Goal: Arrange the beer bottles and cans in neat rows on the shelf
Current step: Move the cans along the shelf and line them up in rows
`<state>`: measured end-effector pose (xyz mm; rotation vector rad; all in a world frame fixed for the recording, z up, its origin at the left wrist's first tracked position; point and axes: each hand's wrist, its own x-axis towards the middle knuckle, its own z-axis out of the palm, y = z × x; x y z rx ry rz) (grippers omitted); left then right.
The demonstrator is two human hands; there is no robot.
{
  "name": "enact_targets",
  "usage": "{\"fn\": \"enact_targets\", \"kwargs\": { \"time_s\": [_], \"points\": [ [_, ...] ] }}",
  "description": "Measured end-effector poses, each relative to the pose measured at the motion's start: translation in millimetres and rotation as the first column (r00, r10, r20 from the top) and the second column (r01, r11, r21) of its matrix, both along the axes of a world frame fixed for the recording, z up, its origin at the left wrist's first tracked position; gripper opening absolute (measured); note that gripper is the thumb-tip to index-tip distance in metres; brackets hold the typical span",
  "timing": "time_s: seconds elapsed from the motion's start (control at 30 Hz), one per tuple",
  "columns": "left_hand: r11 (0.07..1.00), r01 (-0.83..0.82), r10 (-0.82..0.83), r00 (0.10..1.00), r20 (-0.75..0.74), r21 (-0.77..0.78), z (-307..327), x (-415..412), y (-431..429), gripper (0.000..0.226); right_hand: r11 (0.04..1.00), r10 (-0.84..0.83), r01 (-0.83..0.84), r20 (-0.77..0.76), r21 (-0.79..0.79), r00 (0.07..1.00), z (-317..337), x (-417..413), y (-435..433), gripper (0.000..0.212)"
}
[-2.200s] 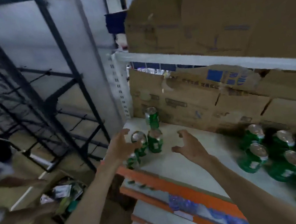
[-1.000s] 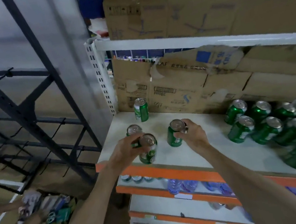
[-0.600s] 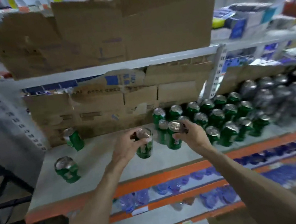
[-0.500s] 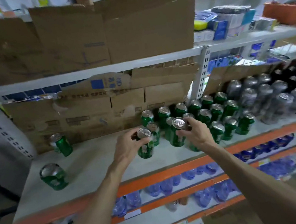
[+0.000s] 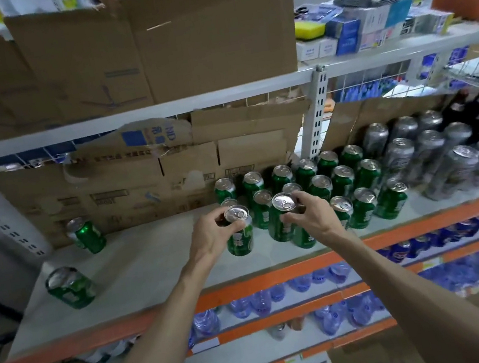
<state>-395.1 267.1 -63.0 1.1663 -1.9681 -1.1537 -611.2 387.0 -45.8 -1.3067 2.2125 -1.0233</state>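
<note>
While each hand grips from above, left hand (image 5: 209,235) fingers curl round first green can (image 5: 240,238) and right hand (image 5: 312,217) fingers round second green can (image 5: 279,225), both at the shelf (image 5: 139,267) front, beside the green-can block (image 5: 343,179). Rear stray can (image 5: 86,235) and front stray can (image 5: 70,287) stand well left, silver cans (image 5: 433,152) to the right, cardboard cartons (image 5: 138,177) behind. Label writing is unreadable.

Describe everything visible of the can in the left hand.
The green can looks like metal, with a silver top, its pull tab flat and unopened, and pale lettering down its side. It stands about upright over the front of the shelf board; whether its base touches cannot be told. The left hand grips its upper rim. A second can, held by the right hand, sits beside it.
</note>
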Motion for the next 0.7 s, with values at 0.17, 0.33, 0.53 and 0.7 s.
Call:
{"fn": "enact_targets", "kwargs": {
  "time_s": [0.17,0.33,0.53,0.7],
  "points": [
    [0.999,-0.046,0.045,0.999,0.026,0.026,-13,-1,-4,0.043,0.998,0.054,-0.054,0.009,0.045,0.999,-14,1,-17,0.046],
    [0.994,-0.068,0.063,0.996,0.058,0.086,-40,-5,-4,0.055,0.990,0.087,-0.085,-0.007,0.111,0.996,-39,2,-27,0.049],
    [0.984,-0.070,0.063,0.997,0.045,0.163,-66,-13,-2,0.069,0.984,0.109,-0.111,0.020,0.142,0.994,-65,1,-27,0.056],
    [0.984,-0.064,0.062,0.998,0.022,0.163,-68,-14,0,0.068,0.977,0.101,-0.105,0.034,0.183,0.994,-66,-1,-35,0.060]
  ]
}}
